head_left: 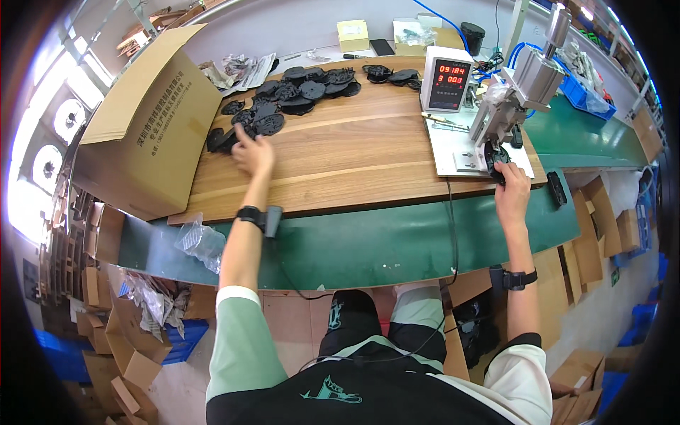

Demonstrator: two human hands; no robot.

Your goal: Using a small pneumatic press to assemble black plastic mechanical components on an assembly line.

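Observation:
My right hand [513, 188] grips a black oval plastic part [495, 160] at its near end, under the head of a small bench press [513, 99]. The part rests on the press's white base plate [445, 150]. On the other side, my left hand [253, 153] reaches to the near edge of a heap of flat black plastic parts [268, 123]. Its fingers are stretched and apart, with the fingertips at or just over the nearest pieces; whether they touch cannot be made out.
A tall open cardboard box [152, 134] stands left of the heap. A white counter box with red digits [446, 79] sits beside the press. Another black piece [557, 189] lies on the green bench to the right. A clear plastic tray [200, 243] lies near the front edge.

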